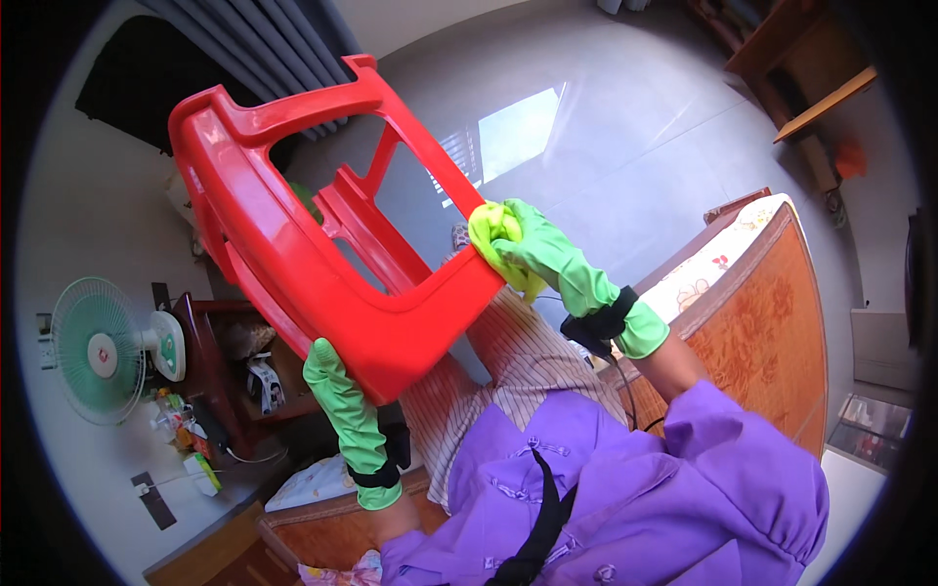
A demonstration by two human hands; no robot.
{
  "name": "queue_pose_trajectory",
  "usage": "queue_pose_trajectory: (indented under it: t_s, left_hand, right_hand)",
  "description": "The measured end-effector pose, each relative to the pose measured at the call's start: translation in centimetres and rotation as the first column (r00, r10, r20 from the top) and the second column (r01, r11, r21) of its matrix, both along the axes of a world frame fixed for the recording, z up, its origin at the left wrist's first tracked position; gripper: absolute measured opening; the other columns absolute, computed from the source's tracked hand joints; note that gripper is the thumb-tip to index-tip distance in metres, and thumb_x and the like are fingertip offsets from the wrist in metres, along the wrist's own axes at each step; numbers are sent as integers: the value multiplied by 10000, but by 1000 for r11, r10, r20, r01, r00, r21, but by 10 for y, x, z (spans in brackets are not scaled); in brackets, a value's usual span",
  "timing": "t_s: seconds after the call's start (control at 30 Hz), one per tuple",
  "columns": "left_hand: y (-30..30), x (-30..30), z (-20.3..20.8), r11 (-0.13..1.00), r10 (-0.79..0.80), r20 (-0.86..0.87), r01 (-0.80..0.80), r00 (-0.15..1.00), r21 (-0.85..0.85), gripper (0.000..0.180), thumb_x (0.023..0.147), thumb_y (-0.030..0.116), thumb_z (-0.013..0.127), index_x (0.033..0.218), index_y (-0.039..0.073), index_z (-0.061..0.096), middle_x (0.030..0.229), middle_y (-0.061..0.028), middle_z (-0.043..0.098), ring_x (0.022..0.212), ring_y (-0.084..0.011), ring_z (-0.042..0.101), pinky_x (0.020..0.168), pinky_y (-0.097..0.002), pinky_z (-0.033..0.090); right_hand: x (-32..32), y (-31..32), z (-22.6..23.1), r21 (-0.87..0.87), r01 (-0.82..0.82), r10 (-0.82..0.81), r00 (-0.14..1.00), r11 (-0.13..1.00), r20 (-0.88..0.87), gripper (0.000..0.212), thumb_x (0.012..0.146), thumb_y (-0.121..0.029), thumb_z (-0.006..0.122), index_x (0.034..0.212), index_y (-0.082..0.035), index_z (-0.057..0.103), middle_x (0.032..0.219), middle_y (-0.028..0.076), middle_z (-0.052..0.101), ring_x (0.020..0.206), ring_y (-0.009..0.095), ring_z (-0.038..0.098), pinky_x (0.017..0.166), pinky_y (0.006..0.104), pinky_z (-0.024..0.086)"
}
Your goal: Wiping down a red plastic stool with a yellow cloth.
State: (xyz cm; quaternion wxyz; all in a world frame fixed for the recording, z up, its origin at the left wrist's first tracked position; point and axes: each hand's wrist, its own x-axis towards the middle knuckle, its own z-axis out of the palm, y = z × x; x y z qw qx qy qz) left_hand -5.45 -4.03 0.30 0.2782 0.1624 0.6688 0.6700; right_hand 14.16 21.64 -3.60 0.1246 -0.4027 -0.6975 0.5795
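Observation:
A red plastic stool (396,337) is held up tilted in front of my legs, its legs and open side frames turned toward the far left. My left hand (344,400), in a green rubber glove, grips the stool's near corner. Its thumb lies on the outer face, and the other fingers are hidden behind the plastic. In the same kind of glove, my right hand (549,256) is closed around a bunched yellow-green cloth (495,234). That cloth presses against the stool's right edge. Black bands circle both wrists.
A green fan (103,352) and a dark wooden cabinet (200,322) stand at the left. On the right is a wooden seat or bed end (747,337) with a patterned cover (718,259). Grey tiled floor (625,146) lies beyond; a grey curtain (254,44) hangs far left.

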Motion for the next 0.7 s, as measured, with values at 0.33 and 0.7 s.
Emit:
queue_pose_trajectory:
  t_s: [0.33, 0.7]
  left_hand:
    - [-12, -3, -4, 987, -152, 119, 145, 981, 61, 694, 934, 587, 574, 1325, 16, 538, 1234, -91, 635, 1075, -218, 647, 920, -390, 554]
    - [-15, 5, -10, 978, -207, -56, 206, 977, -29, 704, 944, 611, 541, 1257, -18, 588, 1169, -98, 665, 1005, -199, 663, 867, -356, 556]
  right_hand:
    - [-19, 33, 16, -90, 39, -47, 996, 995, -80, 561, 729, -205, 676, 1228, 10, 538, 1158, 202, 597, 1046, 303, 612, 884, 362, 499]
    - [-136, 134, -21, 33, 162, -120, 839, 986, -530, 346, 782, -232, 671, 1021, 11, 609, 954, 175, 623, 860, 303, 621, 755, 393, 494]
